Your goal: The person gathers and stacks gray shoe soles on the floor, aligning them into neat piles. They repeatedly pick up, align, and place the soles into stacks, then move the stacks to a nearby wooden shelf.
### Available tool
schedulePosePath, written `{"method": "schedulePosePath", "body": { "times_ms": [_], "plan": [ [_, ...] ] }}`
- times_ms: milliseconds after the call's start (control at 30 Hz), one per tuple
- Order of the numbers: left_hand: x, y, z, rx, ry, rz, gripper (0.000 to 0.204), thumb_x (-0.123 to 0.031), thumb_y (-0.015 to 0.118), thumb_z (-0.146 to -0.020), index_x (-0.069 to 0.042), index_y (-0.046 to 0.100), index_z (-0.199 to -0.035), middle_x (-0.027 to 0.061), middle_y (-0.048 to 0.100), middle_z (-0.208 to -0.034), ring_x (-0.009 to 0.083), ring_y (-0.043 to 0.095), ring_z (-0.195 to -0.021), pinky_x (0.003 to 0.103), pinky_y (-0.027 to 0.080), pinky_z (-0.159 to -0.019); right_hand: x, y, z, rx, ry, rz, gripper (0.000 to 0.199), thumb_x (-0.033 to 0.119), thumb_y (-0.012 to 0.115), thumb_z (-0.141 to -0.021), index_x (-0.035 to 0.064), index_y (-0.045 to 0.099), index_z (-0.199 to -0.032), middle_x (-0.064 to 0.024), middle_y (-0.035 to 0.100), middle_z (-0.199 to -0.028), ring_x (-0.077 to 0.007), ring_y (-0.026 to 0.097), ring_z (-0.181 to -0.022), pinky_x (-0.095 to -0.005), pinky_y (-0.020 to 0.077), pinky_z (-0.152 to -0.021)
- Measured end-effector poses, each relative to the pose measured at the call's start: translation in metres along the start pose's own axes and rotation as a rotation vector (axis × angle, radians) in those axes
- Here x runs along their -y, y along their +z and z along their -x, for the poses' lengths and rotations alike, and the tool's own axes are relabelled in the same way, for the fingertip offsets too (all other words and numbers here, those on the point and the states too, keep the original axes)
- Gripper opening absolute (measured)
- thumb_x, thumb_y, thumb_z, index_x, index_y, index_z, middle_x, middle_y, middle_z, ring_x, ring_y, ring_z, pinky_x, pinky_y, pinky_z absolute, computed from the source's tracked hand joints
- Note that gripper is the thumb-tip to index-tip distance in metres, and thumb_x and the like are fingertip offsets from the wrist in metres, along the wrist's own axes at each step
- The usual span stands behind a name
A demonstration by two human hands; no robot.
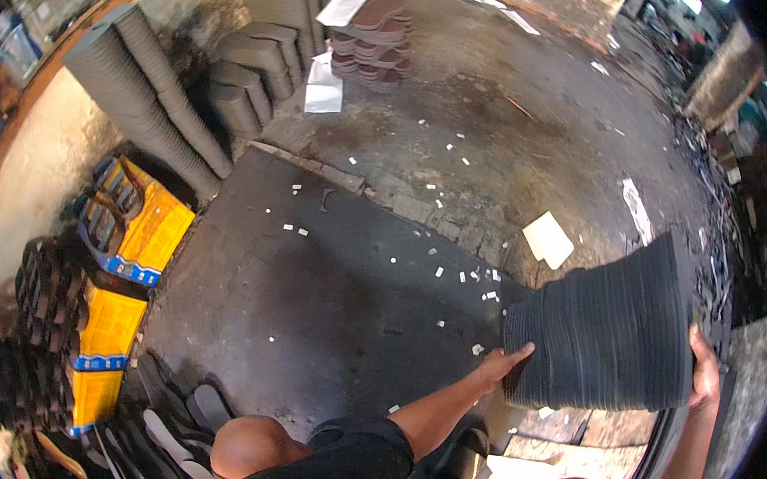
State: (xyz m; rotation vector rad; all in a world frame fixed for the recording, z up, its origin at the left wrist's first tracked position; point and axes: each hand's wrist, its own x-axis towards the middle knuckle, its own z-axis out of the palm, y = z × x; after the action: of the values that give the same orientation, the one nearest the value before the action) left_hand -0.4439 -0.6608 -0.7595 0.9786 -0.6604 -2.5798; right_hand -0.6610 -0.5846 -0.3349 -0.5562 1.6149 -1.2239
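A thick stack of black shoe soles lies on its side between my two hands at the lower right. My left hand presses against its left end, thumb on top. At the right end, my right hand is pressed flat against the last sole with its fingers pointing up. Part of each hand's fingers is hidden behind the stack. Below the stack lies a pale, worn board or sheet, partly covered by my leg and the stack.
Tall columns of grey soles lean at the back left, near a pile of brown soles. Yellow and blue crates stand at the left. Loose soles lie by my knee. Paper scraps litter the dark floor.
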Motion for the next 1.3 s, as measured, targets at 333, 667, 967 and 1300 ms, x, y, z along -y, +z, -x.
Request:
{"method": "schedulePosePath", "body": {
  "times_ms": [333, 667, 967, 1300],
  "plan": [
    [-0.048, 0.044, 0.021, 0.015, 0.077, 0.263, 0.120, -0.055, 0.089, -0.075, 0.005, 0.021, -0.154, 0.0222, 0.044, -0.152, 0.0344, 0.049, -0.137, 0.050, 0.041, -0.114, 0.022, -0.014, -0.024, 0.027, -0.041, -0.087, 0.058, 0.046, 0.067, -0.097, 0.0048, 0.060, -0.137, -0.0117, 0.068, -0.129, -0.0292, 0.066, -0.113, -0.0472, 0.0538, -0.098],
    [-0.358, -0.126, 0.184, -0.292, 0.391, -0.125, 0.110, -0.056, 0.088, -0.075, 0.001, 0.032, -0.151, 0.0234, 0.047, -0.148, 0.0405, 0.054, -0.130, 0.059, 0.048, -0.105, 0.029, 0.162, -0.099, 0.004, -0.425, -0.236, 0.061, 0.045, 0.058, -0.104, 0.0034, 0.052, -0.149, -0.0086, 0.060, -0.143, -0.0192, 0.060, -0.127, -0.0332, 0.0471, -0.106],
    [-0.253, -0.291, 0.424, -1.136, 0.444, -0.527, 0.111, -0.050, 0.093, -0.069, 0.010, 0.039, -0.145, 0.0276, 0.052, -0.146, 0.0382, 0.053, -0.134, 0.048, 0.043, -0.111, -0.273, 0.324, -0.131, 0.254, 0.224, -0.309, 0.070, 0.050, 0.062, -0.099, 0.0009, 0.051, -0.148, -0.0165, 0.056, -0.146, -0.0319, 0.052, -0.134, -0.0449, 0.0380, -0.115],
    [-0.177, -0.363, 0.445, -1.208, 0.279, -0.598, 0.116, -0.062, 0.088, -0.070, 0.009, 0.038, -0.149, 0.0314, 0.048, -0.148, 0.0403, 0.050, -0.137, 0.047, 0.043, -0.111, -0.332, 0.320, -0.155, 0.187, -0.064, 0.532, 0.066, 0.047, 0.063, -0.098, -0.0035, 0.057, -0.140, -0.0246, 0.062, -0.135, -0.0365, 0.057, -0.129, -0.0419, 0.0412, -0.111]
  ]
}}
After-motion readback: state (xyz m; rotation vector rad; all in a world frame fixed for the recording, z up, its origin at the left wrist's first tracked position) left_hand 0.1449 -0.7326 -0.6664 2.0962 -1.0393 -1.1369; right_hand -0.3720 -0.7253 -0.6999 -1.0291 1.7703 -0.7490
